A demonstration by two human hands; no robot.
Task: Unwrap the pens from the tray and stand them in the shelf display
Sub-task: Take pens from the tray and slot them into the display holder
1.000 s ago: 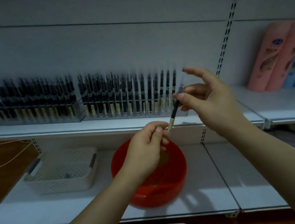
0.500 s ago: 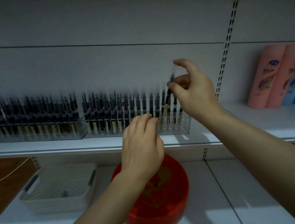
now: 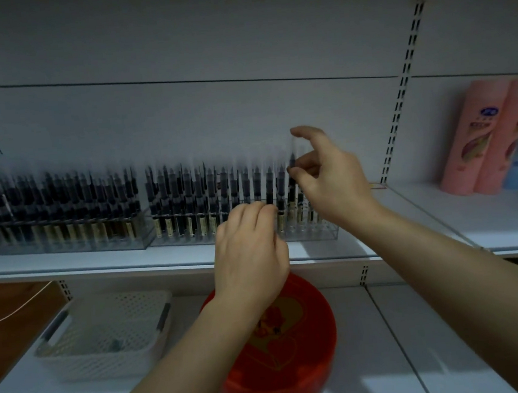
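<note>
A slim black pen (image 3: 291, 183) with a pale lower barrel is pinched upright by the right hand (image 3: 328, 177), above the clear display rack (image 3: 317, 233). Just below-left, the left hand (image 3: 250, 253) is curled; whether anything is held cannot be told.

Pen (image 3: 292, 182): a second ago slanted between both hands over the red tray; now upright, its lower end down among the standing pens at the right end of the clear display rack (image 3: 317, 235).
Right hand (image 3: 328, 177): now at the rack, pinching the pen near its top.
Left hand (image 3: 251, 253): off the pen's lower end, now raised to the rack front, fingers curled.
</note>
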